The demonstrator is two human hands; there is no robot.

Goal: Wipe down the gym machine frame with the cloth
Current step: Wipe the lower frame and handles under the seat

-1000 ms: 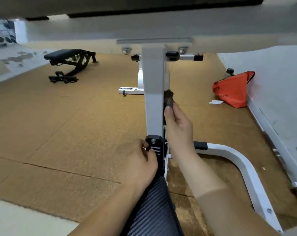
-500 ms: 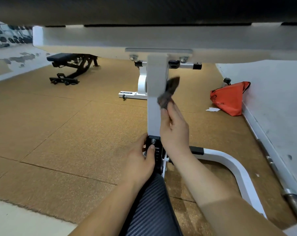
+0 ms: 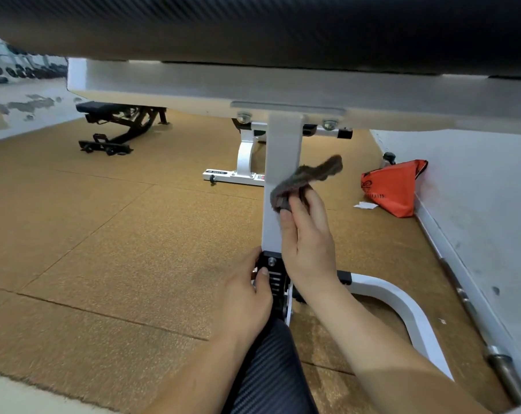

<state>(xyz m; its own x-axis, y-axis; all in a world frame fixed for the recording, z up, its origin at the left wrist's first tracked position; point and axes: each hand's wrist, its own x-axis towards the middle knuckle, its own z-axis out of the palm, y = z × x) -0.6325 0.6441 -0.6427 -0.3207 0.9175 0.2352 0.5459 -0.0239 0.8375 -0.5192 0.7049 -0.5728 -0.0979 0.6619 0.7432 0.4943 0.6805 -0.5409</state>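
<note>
Presses a dark cloth (image 3: 301,182) to the right edge of the white upright post (image 3: 278,150), midway up, pinched under the curled fingertips of the right hand (image 3: 308,243). Long axis slanting up and right, free tail pointing off the post. Grips the black adjuster bracket (image 3: 272,273) at the post's foot with the left hand (image 3: 247,297), thumb on its front. Beyond: curved white base tube (image 3: 402,306), orange bag (image 3: 393,186) and barbell (image 3: 474,318) right, black bench (image 3: 119,127) far left.

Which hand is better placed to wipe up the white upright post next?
Right. The right hand holds the dark grey cloth against the white upright metal post; the left hand grips the black adjuster bracket at its base.
</note>
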